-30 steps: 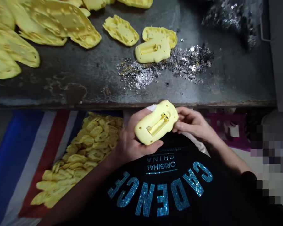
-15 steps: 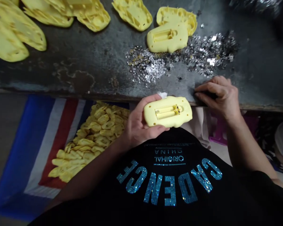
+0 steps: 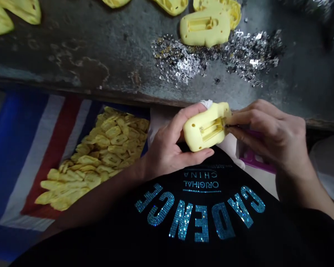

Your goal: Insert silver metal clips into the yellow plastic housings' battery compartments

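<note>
A yellow plastic casing (image 3: 196, 135) with a battery compartment lies in my left hand (image 3: 174, 142), gripped between thumb and fingers, its compartment facing up and its right end tilted away from me. White wrapping covers one fingertip of that hand. My right hand (image 3: 269, 129) is closed in a pinch at the right end of the compartment. What it pinches is small and mostly hidden by the fingertips. Small shiny metal pieces (image 3: 180, 68) lie heaped on the dark table beyond my hands, with another yellow casing (image 3: 204, 31) at the back of the heap.
The dark metal table (image 3: 122, 63) has its front edge just beyond my hands. More yellow casings (image 3: 25, 11) lie along its far side. Below left, a striped sack (image 3: 41, 159) holds many yellow casings (image 3: 105, 144). A purple plastic object (image 3: 256, 163) is under my right wrist.
My right hand has moved from the table edge to the held casing, its fingertips now at the battery compartment. The casing has tilted and shifted slightly right. The camera view has also shifted.
</note>
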### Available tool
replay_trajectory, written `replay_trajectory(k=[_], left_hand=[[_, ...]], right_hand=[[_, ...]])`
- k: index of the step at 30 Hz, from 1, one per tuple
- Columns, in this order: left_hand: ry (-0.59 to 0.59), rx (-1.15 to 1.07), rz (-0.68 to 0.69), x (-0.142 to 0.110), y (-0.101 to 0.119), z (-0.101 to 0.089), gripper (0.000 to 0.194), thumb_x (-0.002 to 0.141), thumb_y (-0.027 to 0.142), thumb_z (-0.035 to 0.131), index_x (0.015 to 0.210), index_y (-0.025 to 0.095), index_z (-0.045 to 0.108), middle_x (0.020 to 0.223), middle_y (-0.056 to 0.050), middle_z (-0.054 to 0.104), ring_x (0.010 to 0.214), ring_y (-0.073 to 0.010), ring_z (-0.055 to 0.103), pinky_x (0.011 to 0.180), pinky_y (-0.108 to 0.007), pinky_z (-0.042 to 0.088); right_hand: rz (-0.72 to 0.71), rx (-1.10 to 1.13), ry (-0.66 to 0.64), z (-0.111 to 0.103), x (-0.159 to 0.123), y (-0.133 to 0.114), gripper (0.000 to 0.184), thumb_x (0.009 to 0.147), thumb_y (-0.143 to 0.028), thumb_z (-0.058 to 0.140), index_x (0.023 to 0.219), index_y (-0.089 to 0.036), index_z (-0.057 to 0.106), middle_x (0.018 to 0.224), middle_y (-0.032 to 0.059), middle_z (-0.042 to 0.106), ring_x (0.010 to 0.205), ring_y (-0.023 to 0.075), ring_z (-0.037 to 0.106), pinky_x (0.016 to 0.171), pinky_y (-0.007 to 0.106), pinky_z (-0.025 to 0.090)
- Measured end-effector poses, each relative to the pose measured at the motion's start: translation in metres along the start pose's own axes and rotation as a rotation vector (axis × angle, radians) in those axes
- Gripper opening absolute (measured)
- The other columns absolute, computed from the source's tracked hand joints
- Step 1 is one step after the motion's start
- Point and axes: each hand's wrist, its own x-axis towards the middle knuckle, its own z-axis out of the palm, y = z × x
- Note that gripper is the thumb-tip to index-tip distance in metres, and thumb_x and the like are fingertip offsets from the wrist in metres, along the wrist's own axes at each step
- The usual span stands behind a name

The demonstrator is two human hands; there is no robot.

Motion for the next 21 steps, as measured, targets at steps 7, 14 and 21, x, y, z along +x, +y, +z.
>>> replay_trajectory(k=[7,14,21], left_hand=[[0.013,0.019,0.015,-0.003,0.011,0.005,0.088,0.097,0.033,0.092,0.176,0.043,0.053,0.180,-0.003,0.061,0.160,-0.0417,0.065,0.121,-0.052,0.071],[0.051,-0.021,-0.030,-0.003,0.015,0.008,0.085,0.094,0.034,0.097,0.171,0.036,0.060,0.177,-0.006,0.063,0.162,-0.0427,0.064,0.123,-0.052,0.069],[0.071,-0.066,-0.069,-0.002,0.010,0.008,0.085,0.092,0.038,0.098,0.169,0.033,0.062,0.177,-0.007,0.064,0.161,-0.0452,0.064,0.121,-0.054,0.071]], right_hand=[[-0.107,-0.155,-0.016,0.000,0.005,-0.009,0.012,0.112,-0.018,0.075,0.119,-0.027,0.078,0.097,0.0033,0.080,0.083,0.0224,0.073,0.072,0.037,0.063],[-0.140,-0.282,-0.047,0.001,0.003,-0.018,0.019,0.113,-0.016,0.070,0.127,-0.027,0.077,0.107,0.0058,0.084,0.088,0.0243,0.074,0.077,0.042,0.064],[-0.142,-0.319,-0.026,0.007,-0.001,-0.026,0.024,0.108,-0.010,0.076,0.131,-0.019,0.077,0.113,0.0092,0.088,0.091,0.0271,0.076,0.080,0.045,0.065]])
